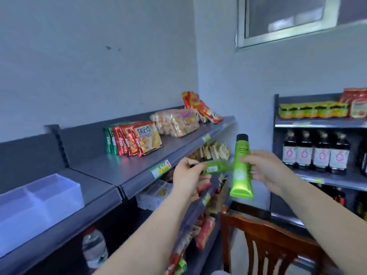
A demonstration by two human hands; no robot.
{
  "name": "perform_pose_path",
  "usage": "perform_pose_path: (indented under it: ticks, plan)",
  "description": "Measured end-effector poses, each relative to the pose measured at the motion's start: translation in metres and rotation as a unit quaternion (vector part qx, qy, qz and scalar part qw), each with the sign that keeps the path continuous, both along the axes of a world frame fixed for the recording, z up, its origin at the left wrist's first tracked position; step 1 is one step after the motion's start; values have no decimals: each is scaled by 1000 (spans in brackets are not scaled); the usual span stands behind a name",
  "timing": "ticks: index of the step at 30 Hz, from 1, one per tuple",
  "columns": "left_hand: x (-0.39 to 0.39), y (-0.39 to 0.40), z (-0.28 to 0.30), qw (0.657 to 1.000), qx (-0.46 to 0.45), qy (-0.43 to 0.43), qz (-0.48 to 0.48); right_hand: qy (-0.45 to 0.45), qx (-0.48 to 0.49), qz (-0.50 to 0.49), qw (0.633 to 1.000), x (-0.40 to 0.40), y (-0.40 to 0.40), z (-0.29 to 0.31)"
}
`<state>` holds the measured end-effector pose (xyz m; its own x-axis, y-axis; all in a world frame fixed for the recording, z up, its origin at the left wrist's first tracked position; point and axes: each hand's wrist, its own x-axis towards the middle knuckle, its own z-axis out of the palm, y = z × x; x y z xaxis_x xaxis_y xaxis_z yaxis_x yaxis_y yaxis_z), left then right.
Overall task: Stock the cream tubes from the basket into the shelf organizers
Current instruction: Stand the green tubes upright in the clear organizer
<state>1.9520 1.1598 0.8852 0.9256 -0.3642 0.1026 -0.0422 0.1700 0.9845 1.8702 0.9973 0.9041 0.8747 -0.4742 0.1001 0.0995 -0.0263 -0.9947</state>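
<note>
A person stood before grey store shelving, both bare hands raised in front of the top shelf (139, 171), each holding a green cream tube. The right hand (266, 169) gripped an upright tube (241, 167) around its middle, fingers (250, 158) curled across the front, the black cap pointing up and the flat crimped end hanging down. The left hand (188, 175) pinched a second green tube (214, 167) that lay roughly level, its barcode sticker facing the camera and its far end reaching just beside the upright tube; whether the two tubes touched could not be told.

A clear plastic shelf organizer (39, 197), divided into compartments, sat on the top shelf at far left, well apart from both hands. Farther along the same shelf stood a row of red and orange snack packets (135, 138), a clear-wrapped pack of biscuits (176, 122) and, near the corner, red foil bags (200, 108). Lower shelves held more packaged goods, blurred, and a water bottle (94, 247) stood below the organizer.

To the right, a second rack carried dark bottles (315, 149) with pale labels, with yellow-green packs (311, 110) on the shelf above. The back of a wooden chair (264, 231) rose between the forearms at the bottom of the frame. A window (288, 18) was set high in the pale wall.
</note>
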Motion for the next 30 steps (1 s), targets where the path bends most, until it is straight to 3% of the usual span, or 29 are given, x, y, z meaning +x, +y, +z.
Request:
perform_pose_path:
  ticks: [10, 23, 26, 30]
  plan:
    - [-50, 168, 101, 977, -171, -33, 122, -116, 62, 158, 979, 9, 172, 97]
    - [-133, 380, 132, 940, -298, 35, 164, -145, 76, 368, 915, -9, 404, 123]
    - [-153, 423, 130, 939, -293, 30, 177, -145, 85, 400, 901, -15, 446, 122]
    - [-178, 477, 128, 935, -237, 6, 264, -143, 119, 412, 892, -26, 501, 119]
